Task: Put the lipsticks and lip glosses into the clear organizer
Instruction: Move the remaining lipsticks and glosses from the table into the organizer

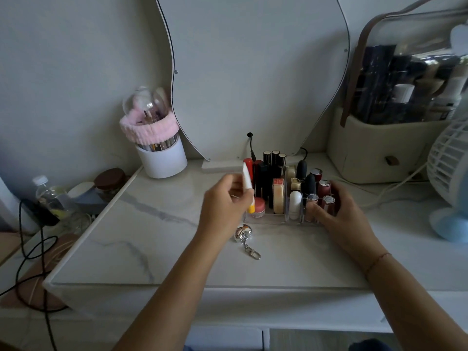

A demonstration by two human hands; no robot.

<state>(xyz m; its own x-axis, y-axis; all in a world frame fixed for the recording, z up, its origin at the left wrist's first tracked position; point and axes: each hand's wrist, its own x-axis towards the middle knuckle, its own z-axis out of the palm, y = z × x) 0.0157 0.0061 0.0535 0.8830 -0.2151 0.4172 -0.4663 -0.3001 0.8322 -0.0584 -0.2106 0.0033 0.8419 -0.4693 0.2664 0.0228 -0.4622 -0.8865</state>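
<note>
The clear organizer point(272, 219) stands on the marble tabletop, filled with several upright lipsticks and lip glosses: black tubes point(274, 160) at the back, dark red ones point(324, 190) at the right, a white stick point(295, 202) in front. My left hand point(225, 206) hovers at the organizer's left end and holds a white tube with a yellow end point(247, 184), tilted upright. My right hand point(334, 211) rests against the organizer's right front corner, fingers curled around it. A small pink jar point(258, 207) sits in the left compartment.
A silver keychain point(244, 235) lies in front of the organizer. A white brush cup with a pink headband point(159, 153) stands back left, a mirror base point(220, 165) behind, a beige cosmetic case point(374, 148) and a white fan point(450, 173) at the right. Cables and bottles lie off the left edge.
</note>
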